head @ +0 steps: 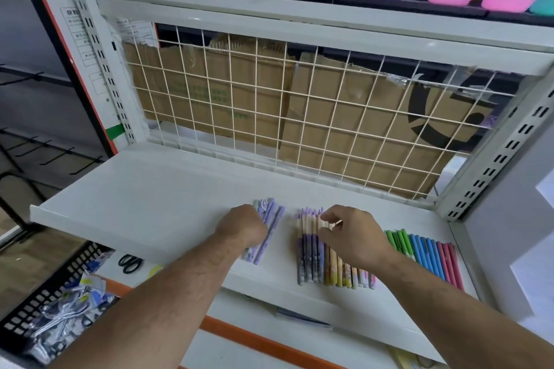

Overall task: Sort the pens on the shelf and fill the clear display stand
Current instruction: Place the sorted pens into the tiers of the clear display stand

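Left hand grips purple pens; right hand curls over pastel pens, grip unclear. A nudge could roll them off the shelf, lower centre.

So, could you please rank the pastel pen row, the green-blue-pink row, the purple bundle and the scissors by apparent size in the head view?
Largest: pastel pen row and green-blue-pink row: about alike, not ranked; the right hand hides part of the pastel one.
Then the purple bundle, partly under the left hand.
Smallest: scissors.
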A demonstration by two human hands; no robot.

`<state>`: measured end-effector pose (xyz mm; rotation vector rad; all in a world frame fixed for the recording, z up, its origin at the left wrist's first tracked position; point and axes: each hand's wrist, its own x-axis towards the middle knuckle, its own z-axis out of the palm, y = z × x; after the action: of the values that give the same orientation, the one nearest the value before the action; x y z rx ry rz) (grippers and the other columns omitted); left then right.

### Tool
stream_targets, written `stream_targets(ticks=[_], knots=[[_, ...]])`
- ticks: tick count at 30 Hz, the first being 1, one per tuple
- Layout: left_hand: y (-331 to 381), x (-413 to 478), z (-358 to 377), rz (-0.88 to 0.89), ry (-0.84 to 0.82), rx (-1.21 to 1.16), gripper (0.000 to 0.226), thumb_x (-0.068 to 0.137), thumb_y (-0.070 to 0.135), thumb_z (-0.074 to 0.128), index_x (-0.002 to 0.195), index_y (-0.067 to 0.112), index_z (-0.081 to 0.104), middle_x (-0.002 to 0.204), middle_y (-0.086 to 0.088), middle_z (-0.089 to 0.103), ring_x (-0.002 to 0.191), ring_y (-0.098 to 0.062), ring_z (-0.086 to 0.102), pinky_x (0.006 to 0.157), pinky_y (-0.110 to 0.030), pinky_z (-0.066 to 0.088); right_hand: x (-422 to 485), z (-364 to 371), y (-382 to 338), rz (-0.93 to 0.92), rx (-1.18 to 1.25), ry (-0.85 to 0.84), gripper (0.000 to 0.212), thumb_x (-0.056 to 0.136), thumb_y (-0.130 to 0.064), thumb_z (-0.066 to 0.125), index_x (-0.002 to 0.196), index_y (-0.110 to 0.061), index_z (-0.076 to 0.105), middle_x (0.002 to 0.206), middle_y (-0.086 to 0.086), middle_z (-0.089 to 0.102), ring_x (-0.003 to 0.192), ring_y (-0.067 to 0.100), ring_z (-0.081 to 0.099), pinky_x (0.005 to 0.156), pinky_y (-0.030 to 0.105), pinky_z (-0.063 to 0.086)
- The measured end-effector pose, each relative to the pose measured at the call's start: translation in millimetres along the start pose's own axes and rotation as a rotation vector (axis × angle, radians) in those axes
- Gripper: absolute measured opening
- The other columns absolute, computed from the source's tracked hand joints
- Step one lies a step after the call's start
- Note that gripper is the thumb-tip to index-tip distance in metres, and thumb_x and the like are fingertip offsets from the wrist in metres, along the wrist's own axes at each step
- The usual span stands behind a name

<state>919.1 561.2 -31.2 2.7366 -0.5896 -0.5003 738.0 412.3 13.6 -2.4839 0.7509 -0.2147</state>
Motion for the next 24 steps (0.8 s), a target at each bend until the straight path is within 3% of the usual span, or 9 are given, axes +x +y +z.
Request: stream_targets(ticks=[3, 6, 8, 11, 13, 15, 19, 21, 24], knots=[[-0.7, -3.4, -3.4, -0.012, 0.017, 0.009, 0.018, 0.089, 0.020, 0.052, 0.073, 0.017, 0.047, 0.073, 0.002, 0.055, 0.065, -0.019, 0.058, 0.056, -0.025, 0.043, -2.2, -2.1, 1.5, 0.000, 0.016, 0.003, 0.029, 0.090, -0.033, 0.066, 0.118, -0.026, 0.067, 0.102, -0.017, 0.060, 0.089, 0.005, 0.059, 0.072, 0.020, 0.044], [-2.1, -6.4, -3.2, -0.028, 0.000, -0.010, 0.022, 0.093, 0.021, 0.048, 0.072, 0.013, 0.050, 0.063, -0.002, 0.058, 0.047, -0.018, 0.057, 0.041, -0.021, 0.039, -4.2, -3.9, 1.3, -0.007, 0.023, 0.004, 0.031, 0.090, -0.033, 0.068, 0.120, -0.027, 0.066, 0.102, -0.020, 0.057, 0.090, 0.003, 0.058, 0.073, 0.019, 0.043], [-2.4, -8.0, -4.3, -0.035, -0.005, -0.046, 0.024, 0.093, 0.018, 0.047, 0.070, 0.011, 0.051, 0.063, -0.003, 0.061, 0.044, -0.016, 0.057, 0.039, -0.019, 0.037, -5.3, -5.1, 0.9, -0.009, 0.022, 0.004, 0.031, 0.090, -0.034, 0.068, 0.120, -0.027, 0.066, 0.101, -0.020, 0.056, 0.089, 0.003, 0.058, 0.072, 0.019, 0.044], [-1.2, -12.0, -9.0, -0.044, 0.059, -0.118, 0.011, 0.093, 0.015, 0.050, 0.083, 0.011, 0.048, 0.086, -0.002, 0.059, 0.084, -0.025, 0.066, 0.061, -0.026, 0.041, -8.2, -7.2, -0.7, -0.013, 0.021, 0.007, 0.032, 0.090, -0.034, 0.068, 0.121, -0.027, 0.066, 0.101, -0.020, 0.057, 0.087, 0.001, 0.058, 0.073, 0.019, 0.044], [2.8, -15.2, -12.8, -0.026, 0.110, -0.203, 0.007, 0.095, 0.017, 0.050, 0.093, 0.012, 0.045, 0.089, -0.003, 0.052, 0.094, -0.029, 0.063, 0.067, -0.028, 0.039, -11.7, -9.5, -2.4, -0.014, 0.025, 0.005, 0.032, 0.091, -0.033, 0.067, 0.123, -0.026, 0.066, 0.104, -0.020, 0.058, 0.087, 0.000, 0.058, 0.076, 0.019, 0.045], [10.7, -20.5, -15.4, 0.008, 0.113, -0.312, 0.012, 0.098, 0.022, 0.048, 0.094, 0.011, 0.043, 0.086, -0.001, 0.048, 0.085, -0.028, 0.056, 0.065, -0.029, 0.038, -16.8, -12.8, -4.3, -0.013, 0.031, 0.005, 0.032, 0.092, -0.032, 0.067, 0.123, -0.026, 0.066, 0.106, -0.019, 0.060, 0.087, 0.001, 0.059, 0.076, 0.019, 0.047], [35.5, -34.9, -9.0, 0.110, 0.044, -0.566, 0.019, 0.102, 0.029, 0.041, 0.094, 0.012, 0.045, 0.086, -0.003, 0.053, 0.072, -0.019, 0.051, 0.056, -0.030, 0.034, -31.1, -21.8, -4.1, 0.013, 0.041, 0.029, 0.028, 0.091, -0.033, 0.066, 0.118, -0.028, 0.066, 0.101, -0.022, 0.058, 0.081, 0.004, 0.065, 0.061, 0.011, 0.045], [51.3, -44.2, -2.0, 0.151, 0.000, -0.715, 0.019, 0.101, 0.029, 0.038, 0.095, 0.014, 0.048, 0.088, -0.006, 0.055, 0.068, -0.021, 0.049, 0.058, -0.028, 0.036, -38.5, -28.1, 0.2, 0.014, 0.027, 0.058, 0.030, 0.090, -0.032, 0.068, 0.120, -0.026, 0.067, 0.105, -0.018, 0.062, 0.084, 0.001, 0.060, 0.065, 0.009, 0.041], [78.5, -62.6, 5.2, 0.207, -0.052, -0.853, 0.017, 0.099, 0.030, 0.041, 0.089, 0.019, 0.051, 0.080, -0.006, 0.054, 0.068, -0.023, 0.046, 0.064, -0.035, 0.038, -50.8, -42.7, 8.2, 0.035, 0.029, 0.083, 0.031, 0.090, -0.030, 0.069, 0.120, -0.023, 0.069, 0.103, -0.016, 0.062, 0.089, 0.005, 0.061, 0.075, 0.016, 0.044]])
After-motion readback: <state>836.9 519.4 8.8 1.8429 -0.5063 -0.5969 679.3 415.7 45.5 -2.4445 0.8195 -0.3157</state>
